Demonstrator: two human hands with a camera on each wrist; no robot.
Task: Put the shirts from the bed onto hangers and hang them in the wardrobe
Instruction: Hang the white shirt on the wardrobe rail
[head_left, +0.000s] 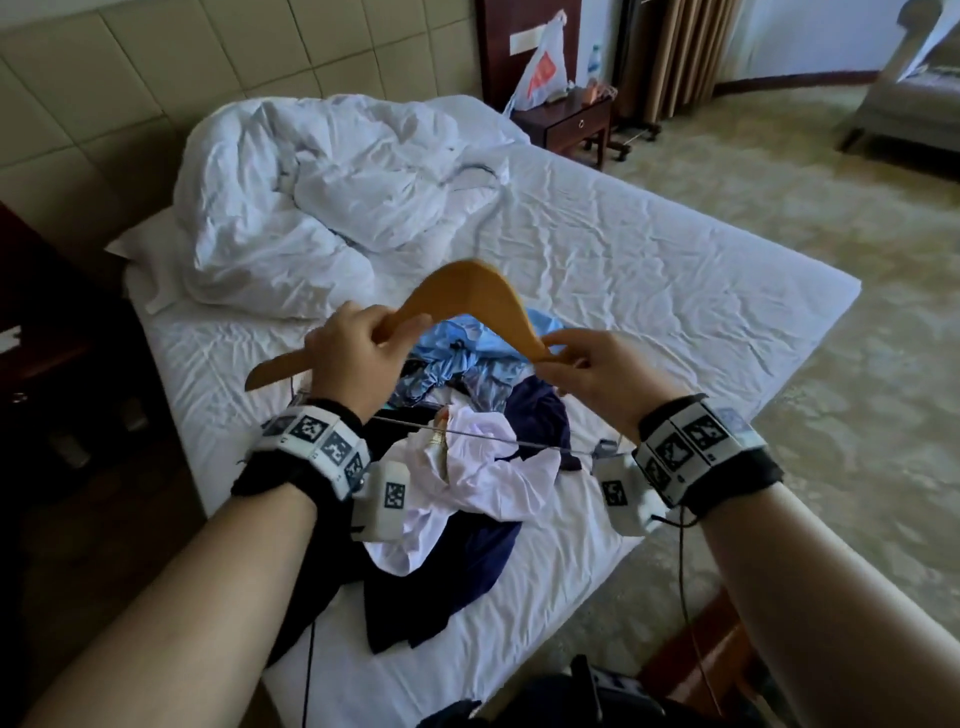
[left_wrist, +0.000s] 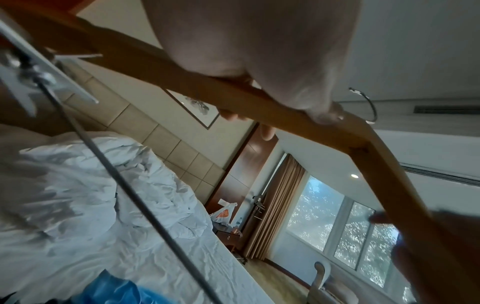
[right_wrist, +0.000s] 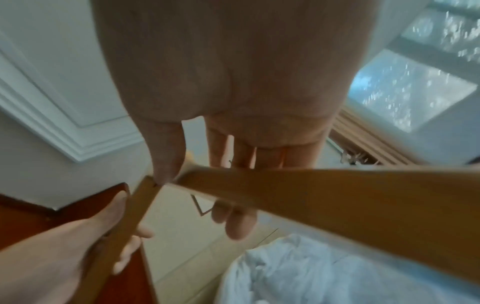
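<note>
Both my hands hold a wooden hanger (head_left: 467, 291) up over the bed. My left hand (head_left: 358, 348) grips its left arm, fingers wrapped round the wood (left_wrist: 233, 98). My right hand (head_left: 587, 364) pinches the right arm near its end, thumb on top of the wood (right_wrist: 285, 185). The metal hook (left_wrist: 369, 107) shows only in the left wrist view. Below the hanger a heap of shirts lies on the white sheet: a light blue one (head_left: 467, 343), a dark navy one (head_left: 540, 415) and a white one (head_left: 483, 478).
A crumpled white duvet (head_left: 322, 192) fills the head of the bed (head_left: 675, 291). A dark wooden nightstand (head_left: 571, 124) with a plastic bag (head_left: 543, 67) stands beyond it, brown curtains (head_left: 675, 52) behind. Patterned carpet (head_left: 831, 312) lies to the right. Dark furniture (head_left: 47, 364) stands at the left.
</note>
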